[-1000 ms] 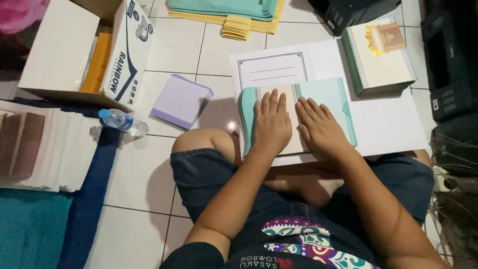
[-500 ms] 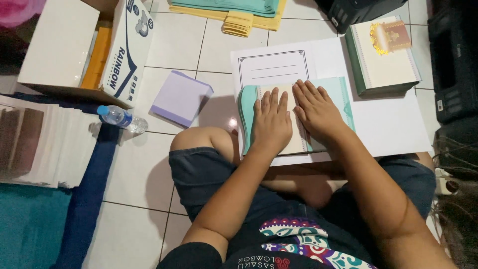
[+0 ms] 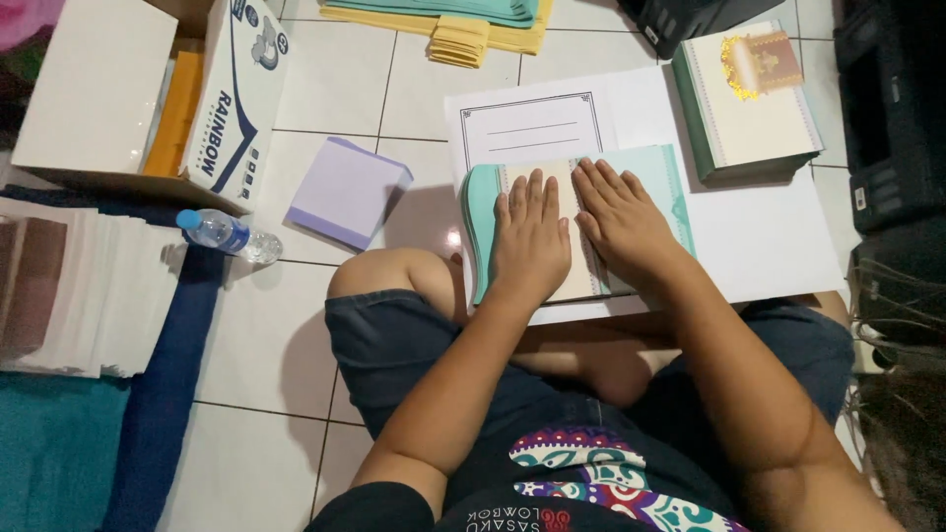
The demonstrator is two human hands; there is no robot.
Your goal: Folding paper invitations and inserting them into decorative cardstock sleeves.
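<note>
While both palms lie flat, fingers spread and gripping nothing, left hand (image 3: 530, 239) and right hand (image 3: 623, 222) press the teal-covered booklet (image 3: 576, 222) at frame centre; even pressure keeps pages aligned.

White glossy floor tiles (image 3: 256, 325) with dark grout lines fill the room, catching a small bright glare just left of the fingers. Farther left lie a dark blue cloth strip (image 3: 163, 394) and a teal mat (image 3: 49, 453). Black furniture (image 3: 892, 118) stands to the right.
</note>
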